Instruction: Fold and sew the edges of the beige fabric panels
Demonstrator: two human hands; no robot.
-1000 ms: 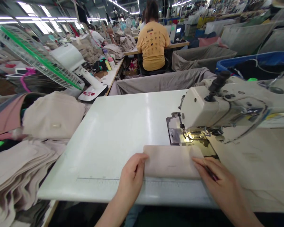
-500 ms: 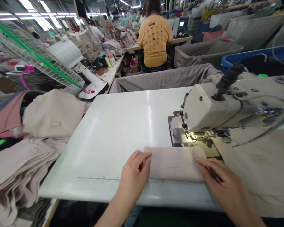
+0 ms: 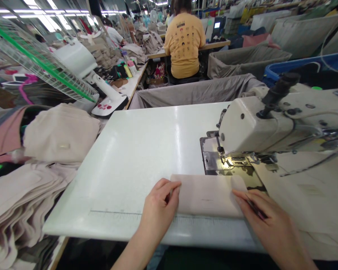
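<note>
A folded beige fabric piece [image 3: 205, 195] lies flat on the white table in front of the sewing machine [image 3: 259, 123], a short dark mark on its face. My left hand [image 3: 162, 204] pinches its left edge between thumb and fingers. At the other end my right hand [image 3: 266, 213] pinches the right edge, where a corner curls up. A slim dark tool [image 3: 256, 209] is tucked in the right hand; its kind is mostly hidden by the fingers. Just beyond the fabric is the lit needle area [image 3: 231, 162], with the cloth's far edge close to the metal plate [image 3: 212, 159].
Stacked beige cut pieces [image 3: 25, 202] and a beige bag-like piece [image 3: 62, 135] lie at left. A white fan [image 3: 76, 60] with a green rim leans over them. Beyond the table [image 3: 141, 150] are a grey cloth-lined bin [image 3: 186, 95] and a seated person in yellow [image 3: 184, 45].
Both hands and the fabric stay nearly where they were. The view has shifted slightly, so the machine appears a little further right.
</note>
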